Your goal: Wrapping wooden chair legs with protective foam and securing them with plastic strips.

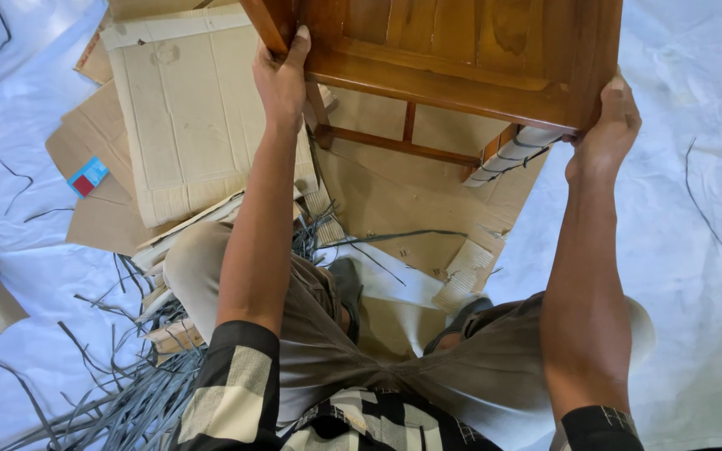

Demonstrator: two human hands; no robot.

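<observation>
Left hand is clamped on the near corner of the wooden chair, fingers curled over the frame; right hand closes around the opposite corner. The chair sits in front of the person's knees, above flattened cardboard, grey strapping and white sheeting.

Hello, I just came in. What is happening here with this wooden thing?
A seated person holds a wooden furniture frame up in front of them. The left hand grips one edge and the right hand grips the opposite corner. One leg is wrapped in white padding. Below lie flattened cardboard sheets and a pile of grey strapping strips on a white floor sheet.
</observation>
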